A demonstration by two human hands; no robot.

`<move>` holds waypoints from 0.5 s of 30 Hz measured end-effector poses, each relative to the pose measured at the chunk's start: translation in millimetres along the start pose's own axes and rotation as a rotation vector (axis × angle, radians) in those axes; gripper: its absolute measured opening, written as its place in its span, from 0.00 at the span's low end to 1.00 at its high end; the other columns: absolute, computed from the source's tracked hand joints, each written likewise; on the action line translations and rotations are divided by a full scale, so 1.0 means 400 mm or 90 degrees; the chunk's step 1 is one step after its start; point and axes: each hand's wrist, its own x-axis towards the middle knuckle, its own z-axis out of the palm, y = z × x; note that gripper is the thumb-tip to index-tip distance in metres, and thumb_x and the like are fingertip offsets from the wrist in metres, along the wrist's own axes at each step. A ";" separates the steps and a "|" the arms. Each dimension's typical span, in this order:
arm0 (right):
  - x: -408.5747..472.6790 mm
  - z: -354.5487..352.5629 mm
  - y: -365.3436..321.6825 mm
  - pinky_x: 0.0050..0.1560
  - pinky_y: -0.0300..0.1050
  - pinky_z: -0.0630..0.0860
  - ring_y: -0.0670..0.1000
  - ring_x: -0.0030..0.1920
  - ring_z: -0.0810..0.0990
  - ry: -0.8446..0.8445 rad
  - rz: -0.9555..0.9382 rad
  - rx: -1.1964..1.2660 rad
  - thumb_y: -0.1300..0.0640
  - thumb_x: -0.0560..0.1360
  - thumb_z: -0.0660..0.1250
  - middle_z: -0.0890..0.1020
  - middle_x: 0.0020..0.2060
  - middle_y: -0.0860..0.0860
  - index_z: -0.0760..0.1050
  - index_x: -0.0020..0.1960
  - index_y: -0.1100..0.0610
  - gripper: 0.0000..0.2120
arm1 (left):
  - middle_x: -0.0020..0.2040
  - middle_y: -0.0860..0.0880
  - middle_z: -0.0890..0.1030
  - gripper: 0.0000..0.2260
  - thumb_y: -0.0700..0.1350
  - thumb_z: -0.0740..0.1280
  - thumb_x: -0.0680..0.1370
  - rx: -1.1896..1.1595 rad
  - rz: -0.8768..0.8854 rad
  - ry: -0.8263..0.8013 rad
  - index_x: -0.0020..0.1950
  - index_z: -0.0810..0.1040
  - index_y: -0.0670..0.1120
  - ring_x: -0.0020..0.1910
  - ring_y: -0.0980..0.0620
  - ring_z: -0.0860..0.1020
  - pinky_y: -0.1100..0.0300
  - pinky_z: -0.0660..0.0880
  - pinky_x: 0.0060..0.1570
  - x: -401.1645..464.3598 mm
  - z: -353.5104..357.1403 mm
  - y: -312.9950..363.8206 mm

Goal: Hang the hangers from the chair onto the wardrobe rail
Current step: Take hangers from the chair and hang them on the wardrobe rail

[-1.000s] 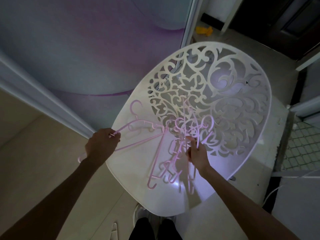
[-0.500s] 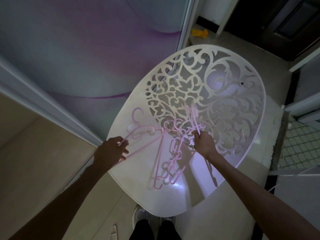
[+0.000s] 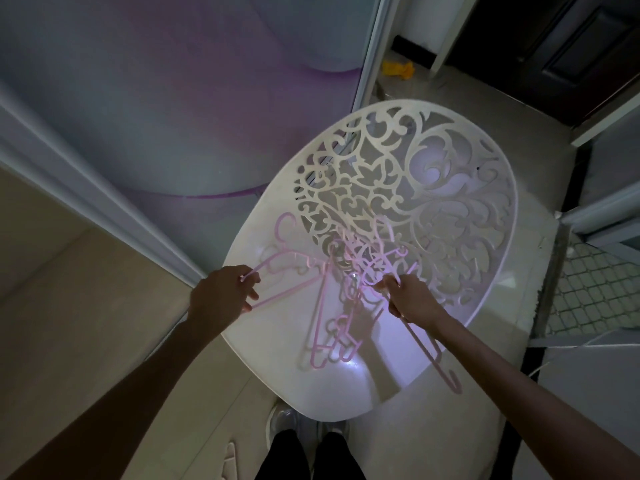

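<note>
A white chair (image 3: 363,393) with a cut-out scroll-pattern back stands in front of me. Several pink plastic hangers (image 3: 332,306) lie tangled on its seat. My left hand (image 3: 221,294) grips the end of one pink hanger (image 3: 284,261) at the seat's left edge. My right hand (image 3: 412,299) holds another pink hanger (image 3: 429,351), whose arm runs back past my wrist to a small hook over the seat's right edge. The wardrobe rail is out of sight.
A sliding wardrobe door (image 3: 156,98) with a purple wave pattern rises at the left, its frame slanting down to the floor. A yellow object (image 3: 398,69) lies on the floor beyond the chair. A dark door (image 3: 571,46) is at the top right. My feet (image 3: 304,431) stand below the seat.
My left hand moved right along the hanger towards the chair. My right hand shifted on the pile and now holds a hanger whose arm sticks out past my wrist.
</note>
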 end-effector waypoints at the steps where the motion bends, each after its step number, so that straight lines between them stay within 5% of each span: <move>1: -0.010 -0.014 -0.006 0.24 0.31 0.67 0.41 0.17 0.71 -0.010 0.014 0.025 0.57 0.80 0.53 0.71 0.14 0.48 0.80 0.52 0.60 0.17 | 0.33 0.58 0.83 0.11 0.50 0.59 0.80 0.021 0.006 0.006 0.43 0.80 0.53 0.28 0.57 0.82 0.61 0.78 0.39 -0.016 -0.019 0.007; 5: -0.044 -0.042 -0.034 0.18 0.31 0.61 0.44 0.17 0.66 -0.054 0.046 0.083 0.56 0.80 0.54 0.73 0.21 0.51 0.79 0.55 0.61 0.17 | 0.29 0.60 0.81 0.09 0.50 0.61 0.80 0.058 0.002 -0.001 0.43 0.79 0.53 0.27 0.58 0.81 0.60 0.80 0.40 -0.061 -0.087 0.002; 10: -0.102 -0.048 -0.064 0.17 0.31 0.62 0.45 0.20 0.67 -0.099 0.044 0.056 0.55 0.80 0.53 0.72 0.23 0.52 0.78 0.56 0.63 0.18 | 0.27 0.64 0.80 0.10 0.51 0.61 0.79 0.131 -0.006 -0.033 0.42 0.80 0.54 0.21 0.67 0.76 0.73 0.71 0.27 -0.146 -0.195 0.023; 15: -0.182 -0.067 -0.062 0.17 0.30 0.62 0.48 0.21 0.68 -0.102 0.023 0.007 0.55 0.80 0.54 0.72 0.19 0.48 0.78 0.54 0.65 0.18 | 0.34 0.60 0.83 0.11 0.55 0.61 0.78 0.208 -0.022 0.004 0.44 0.82 0.56 0.24 0.68 0.77 0.66 0.74 0.41 -0.267 -0.257 0.065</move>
